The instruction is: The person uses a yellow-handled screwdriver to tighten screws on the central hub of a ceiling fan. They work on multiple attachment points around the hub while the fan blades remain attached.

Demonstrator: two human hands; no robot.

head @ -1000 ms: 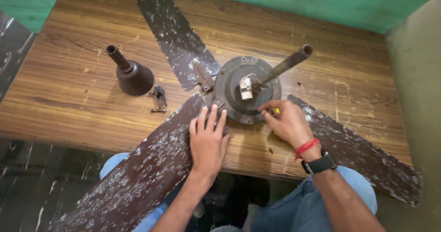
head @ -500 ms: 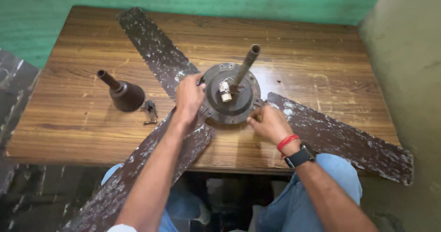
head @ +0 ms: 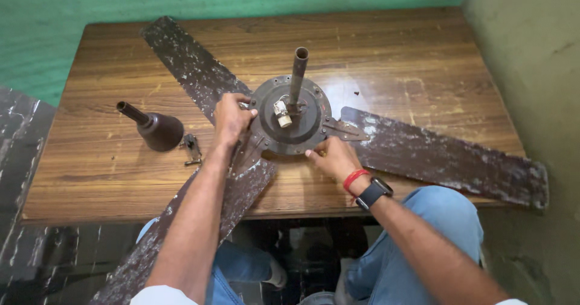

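Note:
A dark brown ceiling fan lies on the wooden table point(head: 393, 57), its round motor point(head: 314, 115) facing up with a down rod point(head: 297, 75) standing from the centre. A small white part point(head: 281, 113) sits beside the rod. Three paint-flecked blades reach to the upper left point(head: 187, 60), the right point(head: 447, 154) and the lower left point(head: 169, 238). My left hand point(head: 232, 121) grips the motor's left edge where a blade bracket joins. My right hand point(head: 332, 157), with a red thread and a black watch on the wrist, pinches the motor's lower right rim.
A dark cone-shaped canopy cover point(head: 158, 130) lies on its side left of the fan, with a small metal bracket point(head: 192, 149) next to it. A green wall point(head: 121, 3) runs behind the table and a beige wall point(head: 531, 69) to the right. My knees in blue jeans sit under the front edge.
My left hand has left the lower-left blade, where it lay flat, and now grips the motor's left edge. My right hand has slid along the rim toward the front.

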